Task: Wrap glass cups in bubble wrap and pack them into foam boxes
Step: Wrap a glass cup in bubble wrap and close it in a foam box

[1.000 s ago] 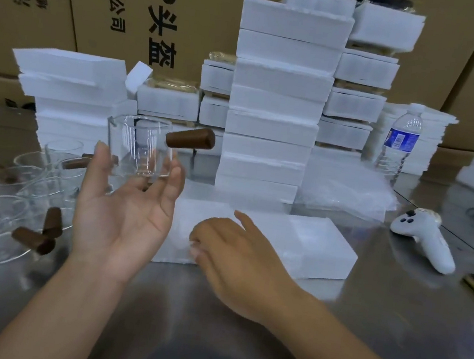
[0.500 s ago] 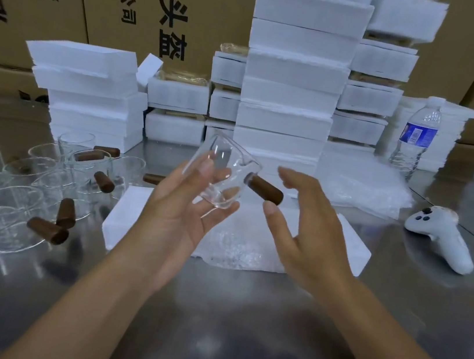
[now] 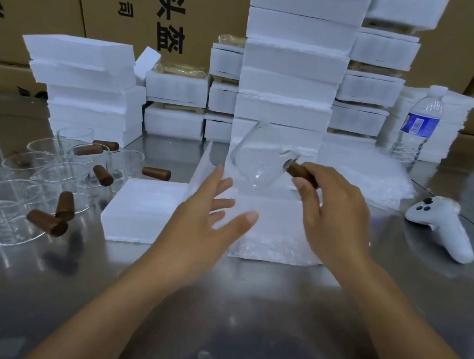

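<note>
Pinching the brown handle (image 3: 300, 171) of a tilted glass cup (image 3: 257, 164) between thumb and curled fingers of the right hand (image 3: 334, 217), cup aloft over a white foam box (image 3: 146, 209) lying flat on the steel table (image 3: 240, 317). Left hand (image 3: 209, 215) spread wide just beside the cup, palm toward it, gripping nothing. Bubble wrap (image 3: 275, 242) draped across the box's right part, one edge lifted behind the left fingers. Crowded together at left, other cups (image 3: 48, 171) with brown handles. Behind, stacked foam boxes (image 3: 291, 65), some showing tan filling on top. Water bottle (image 3: 417, 125) and white controller (image 3: 442, 229) apart at right.
</note>
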